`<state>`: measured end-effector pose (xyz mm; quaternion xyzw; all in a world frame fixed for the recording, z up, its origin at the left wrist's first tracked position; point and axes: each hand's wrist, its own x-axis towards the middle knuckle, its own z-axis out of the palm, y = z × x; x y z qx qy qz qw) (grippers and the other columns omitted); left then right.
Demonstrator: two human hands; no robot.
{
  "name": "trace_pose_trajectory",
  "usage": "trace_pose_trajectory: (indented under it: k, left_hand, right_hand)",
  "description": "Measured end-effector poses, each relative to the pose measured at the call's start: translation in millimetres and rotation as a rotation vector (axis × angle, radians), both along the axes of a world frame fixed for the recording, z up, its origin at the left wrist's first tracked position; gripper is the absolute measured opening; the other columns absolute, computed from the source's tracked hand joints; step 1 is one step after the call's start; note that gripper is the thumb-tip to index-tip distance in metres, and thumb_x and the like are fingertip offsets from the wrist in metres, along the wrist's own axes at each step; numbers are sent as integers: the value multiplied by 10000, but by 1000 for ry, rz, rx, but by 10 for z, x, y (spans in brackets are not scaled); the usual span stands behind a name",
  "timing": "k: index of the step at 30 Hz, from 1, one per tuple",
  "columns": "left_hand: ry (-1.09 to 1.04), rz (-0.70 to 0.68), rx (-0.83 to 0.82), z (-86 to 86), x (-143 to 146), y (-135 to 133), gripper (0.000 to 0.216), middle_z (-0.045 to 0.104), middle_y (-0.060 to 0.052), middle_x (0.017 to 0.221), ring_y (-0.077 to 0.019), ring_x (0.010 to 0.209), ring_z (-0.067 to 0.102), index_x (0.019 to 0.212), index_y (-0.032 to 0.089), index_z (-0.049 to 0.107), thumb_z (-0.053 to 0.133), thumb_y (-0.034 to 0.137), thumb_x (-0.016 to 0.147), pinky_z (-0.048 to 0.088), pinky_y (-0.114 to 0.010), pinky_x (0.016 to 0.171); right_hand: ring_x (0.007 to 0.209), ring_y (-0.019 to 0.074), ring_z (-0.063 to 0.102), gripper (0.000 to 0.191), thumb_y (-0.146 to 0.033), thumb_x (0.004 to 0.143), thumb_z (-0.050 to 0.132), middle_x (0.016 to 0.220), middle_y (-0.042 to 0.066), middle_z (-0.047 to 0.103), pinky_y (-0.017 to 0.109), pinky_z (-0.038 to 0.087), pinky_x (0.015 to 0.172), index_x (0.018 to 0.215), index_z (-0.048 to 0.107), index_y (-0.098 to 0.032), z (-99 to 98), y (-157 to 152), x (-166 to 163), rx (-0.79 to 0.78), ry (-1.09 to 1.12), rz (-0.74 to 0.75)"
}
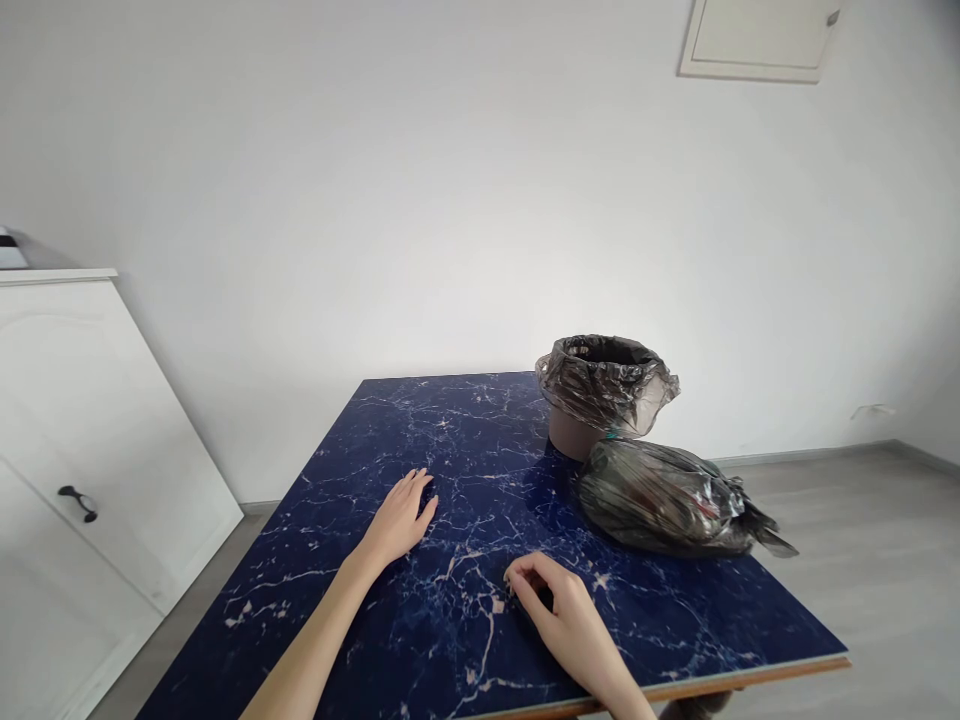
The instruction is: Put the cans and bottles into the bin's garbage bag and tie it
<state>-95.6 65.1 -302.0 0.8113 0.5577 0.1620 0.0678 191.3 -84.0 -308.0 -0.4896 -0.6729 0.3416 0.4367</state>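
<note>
My left hand (pixel 400 518) lies flat on the dark blue marble-patterned table (pixel 450 430), fingers stretched out and together, holding nothing. My right hand (pixel 559 610) rests nearer the front edge with its fingers curled down onto the tabletop; whether anything is under the fingertips I cannot make out. At the far right of the table stands a small brownish bin (pixel 600 395) lined with a dark translucent plastic bag. A filled, tied dark plastic bag (pixel 667 498) lies on its side just in front of the bin, a short way right of my right hand.
A white cabinet (pixel 82 450) with a black handle stands to the left of the table. A white wall is behind, with a white panel (pixel 757 38) high at the right. Grey floor (pixel 862 540) shows to the right.
</note>
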Motion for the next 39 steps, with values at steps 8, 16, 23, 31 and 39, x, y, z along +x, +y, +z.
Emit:
trace_pose_trajectory:
  k: [8,16,23,31,39]
  left_hand:
    - [-6,-5,9,0,-6,0,659,390,-131,1702,-339,1598,313,1563,166,489,339,587,1080,298,-519,1304]
    - [-13,-11,22,-55,-27,36,645,399,-134,1697,-331,1600,313,1555,167,498,348,576,1079,286,-525,1308]
    - [-26,-17,35,-88,-45,51,635,402,-124,1697,-328,1599,316,1556,189,500,351,586,1082,296,-520,1305]
    - [-30,-15,26,-90,-42,48,652,389,-124,1704,-338,1599,313,1564,187,492,343,599,1081,296,-527,1304]
    - [-29,-10,16,-92,-39,50,652,386,-114,1707,-330,1603,306,1572,199,483,340,605,1082,291,-509,1307]
  right_hand:
    - [873,211,683,296,-460,1078,506,933,31,731,301,486,806,997,701,-253,-18,5,9,7,-11,3]
    - [864,195,680,276,-438,1078,519,931,20,734,282,485,789,997,707,-254,-9,3,0,14,-3,-3]
    - [870,206,689,281,-441,1077,523,936,30,741,290,497,799,997,712,-248,11,-15,-5,17,7,-7]
    - [874,221,687,329,-492,1079,490,943,41,737,305,500,792,1006,703,-253,25,-12,7,4,-16,-3]
    - [874,213,685,311,-478,1079,505,940,34,735,297,484,766,1006,706,-252,32,-23,8,0,-15,-7]
